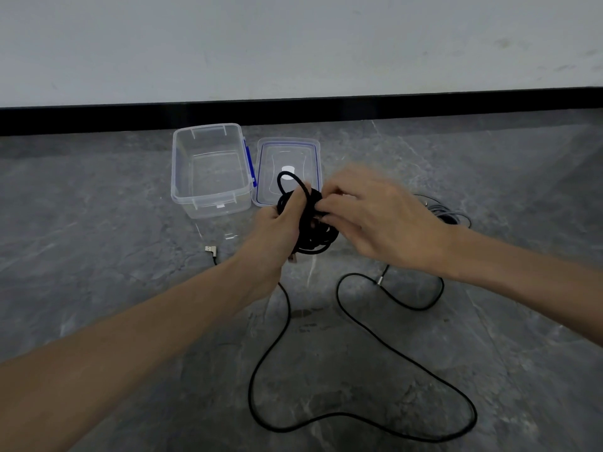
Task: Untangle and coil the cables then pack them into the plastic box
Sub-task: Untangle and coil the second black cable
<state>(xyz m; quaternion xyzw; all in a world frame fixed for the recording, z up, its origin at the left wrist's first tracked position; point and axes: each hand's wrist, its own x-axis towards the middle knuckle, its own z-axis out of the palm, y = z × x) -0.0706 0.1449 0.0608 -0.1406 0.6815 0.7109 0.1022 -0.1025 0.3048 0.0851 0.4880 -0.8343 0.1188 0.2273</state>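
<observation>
Both hands are held up over the floor (130, 223). The left hand (280, 230) grips a black coil (315, 238) of cable, with its fingers curled round the loops. The right hand (375, 216) is at the right side of the coil, and its fingertips pinch the loops there. This hand looks a bit blurry. One small loop (284, 177) sticks up out of the top of the coil.

A long black tail (339, 413) comes out from under the left wrist and lies on the floor in big bends. It ends in a small metal plug (380, 280) below the right hand.

The box (212, 203) is clear and open. It sits on the floor near the wall (293, 44), to the left of the hands. Its lid (293, 151) lies flat just beside it on the right and has a blue edge. The coil is held in front of the lid.

A grey cable (453, 216) lies in a heap on the floor behind the right hand, partly hidden. A silver plug (210, 249) lies on the floor left of the left arm. Its cord goes under the arm, so I cannot tell which cable it belongs to.
</observation>
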